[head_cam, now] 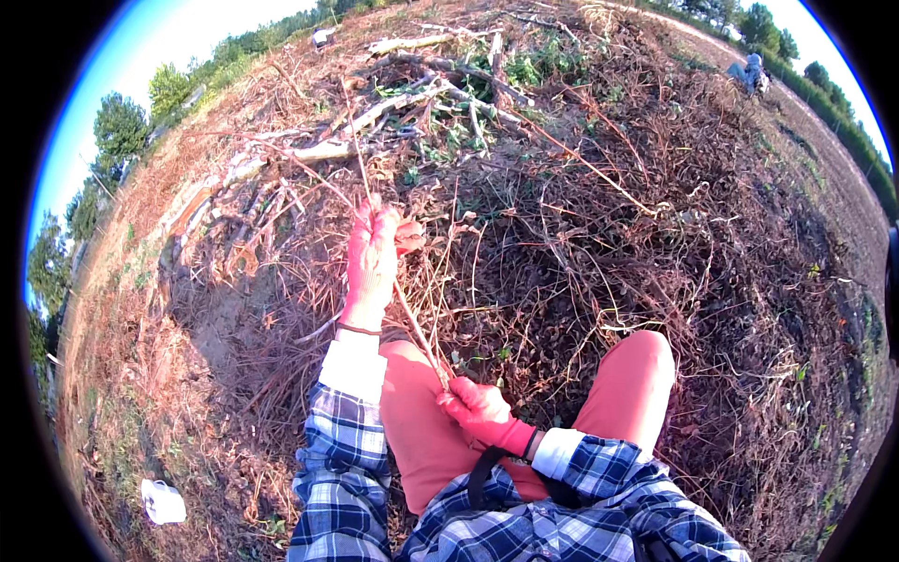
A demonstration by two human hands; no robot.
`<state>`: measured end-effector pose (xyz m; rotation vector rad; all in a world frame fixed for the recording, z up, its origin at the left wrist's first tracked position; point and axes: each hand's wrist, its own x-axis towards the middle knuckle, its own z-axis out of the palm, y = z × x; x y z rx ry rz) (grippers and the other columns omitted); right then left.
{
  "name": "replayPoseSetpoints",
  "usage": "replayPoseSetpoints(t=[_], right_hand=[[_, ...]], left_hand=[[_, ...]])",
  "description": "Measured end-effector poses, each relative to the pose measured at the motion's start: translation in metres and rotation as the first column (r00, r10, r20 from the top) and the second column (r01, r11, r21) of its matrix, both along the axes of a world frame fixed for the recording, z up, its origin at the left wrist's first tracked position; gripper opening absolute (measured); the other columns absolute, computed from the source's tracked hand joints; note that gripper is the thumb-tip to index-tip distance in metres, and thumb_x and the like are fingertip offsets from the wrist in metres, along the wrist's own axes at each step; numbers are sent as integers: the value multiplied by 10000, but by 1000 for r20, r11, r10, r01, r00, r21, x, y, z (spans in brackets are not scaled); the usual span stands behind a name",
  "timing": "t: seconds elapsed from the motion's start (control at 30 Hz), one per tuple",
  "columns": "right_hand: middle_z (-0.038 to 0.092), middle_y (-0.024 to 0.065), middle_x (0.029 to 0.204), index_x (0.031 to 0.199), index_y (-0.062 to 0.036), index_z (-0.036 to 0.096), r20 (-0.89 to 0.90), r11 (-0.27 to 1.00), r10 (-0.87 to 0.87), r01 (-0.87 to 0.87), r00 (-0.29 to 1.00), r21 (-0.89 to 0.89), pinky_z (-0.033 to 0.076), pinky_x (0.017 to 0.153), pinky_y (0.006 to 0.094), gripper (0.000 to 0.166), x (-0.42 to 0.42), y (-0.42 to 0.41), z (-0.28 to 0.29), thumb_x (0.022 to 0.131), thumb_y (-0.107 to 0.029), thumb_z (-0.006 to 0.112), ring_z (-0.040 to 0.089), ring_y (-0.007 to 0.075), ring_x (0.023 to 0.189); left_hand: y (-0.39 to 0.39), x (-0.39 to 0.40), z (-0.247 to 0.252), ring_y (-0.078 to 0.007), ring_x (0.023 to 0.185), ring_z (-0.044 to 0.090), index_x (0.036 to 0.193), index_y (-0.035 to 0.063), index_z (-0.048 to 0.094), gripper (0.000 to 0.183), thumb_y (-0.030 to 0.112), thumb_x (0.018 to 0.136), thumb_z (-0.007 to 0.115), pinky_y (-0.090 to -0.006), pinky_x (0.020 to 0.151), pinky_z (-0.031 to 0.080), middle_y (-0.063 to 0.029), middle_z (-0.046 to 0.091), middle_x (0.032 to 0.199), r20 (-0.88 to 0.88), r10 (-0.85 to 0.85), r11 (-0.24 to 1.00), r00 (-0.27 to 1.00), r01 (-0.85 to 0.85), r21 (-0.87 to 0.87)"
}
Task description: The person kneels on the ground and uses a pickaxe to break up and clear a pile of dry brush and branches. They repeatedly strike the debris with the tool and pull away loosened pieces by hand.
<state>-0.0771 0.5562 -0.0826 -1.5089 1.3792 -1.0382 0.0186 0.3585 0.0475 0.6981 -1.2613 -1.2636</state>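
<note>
My left hand (372,253), in a reddish work glove, reaches forward and is closed around a thin, dry forked stem (416,327). Beyond its fingers two slender twigs (359,154) spread up and away. Low over my lap, my right hand (484,411), gloved alike, grips the near end of the same stem. The stretch between both hands slants over my left knee (414,421). Thinner shoots (441,302) rise beside it, and whether my right hand holds them too I cannot tell. Tangled dry vines and stalks (562,281) cover the ground before me.
Cut branches and logs (393,105) lie heaped with green leaves ahead. Dry stalks (295,351) are bunched left of my left knee. A white container (163,502) stands at lower left. Far off at right, a person (755,74) is low to the ground beside a dirt track.
</note>
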Motion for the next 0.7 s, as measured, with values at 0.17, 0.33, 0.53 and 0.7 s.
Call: replayPoseSetpoints(t=[0.17,0.33,0.53,0.7], right_hand=[[619,91,804,1024,-39,581,256,826,-148,262,955,-499,497,652,292,236,-59,-33,91,918,-238,511,625,186,721],[631,70,871,1087,25,545,483,796,-302,496,822,-347,499,682,286,327,-75,-133,156,885,-231,550,612,141,751],[632,121,843,950,-23,562,964,999,-38,10,263,37,497,611,367,342,-83,-168,132,921,-338,432,595,281,670],[441,23,587,867,-43,513,963,956,-270,116,-10,269,325,400,282,272,-95,-177,138,931,-273,382,415,143,457]], left_hand=[[38,-22,25,-19,443,300,1106,74,561,339,342,923,463,-182,394,216,75,367,570,-34,21,996,999,-18,88],[73,-56,45,-25,390,314,991,89,608,293,328,938,447,-188,358,238,72,398,525,-38,-146,987,989,148,60],[85,-80,39,-36,361,306,1021,32,567,297,296,936,459,-194,334,260,72,354,498,-121,-250,966,961,256,32],[87,-68,37,-57,410,342,1026,49,551,276,297,923,485,-211,365,278,47,382,564,-192,-254,960,948,272,72]])
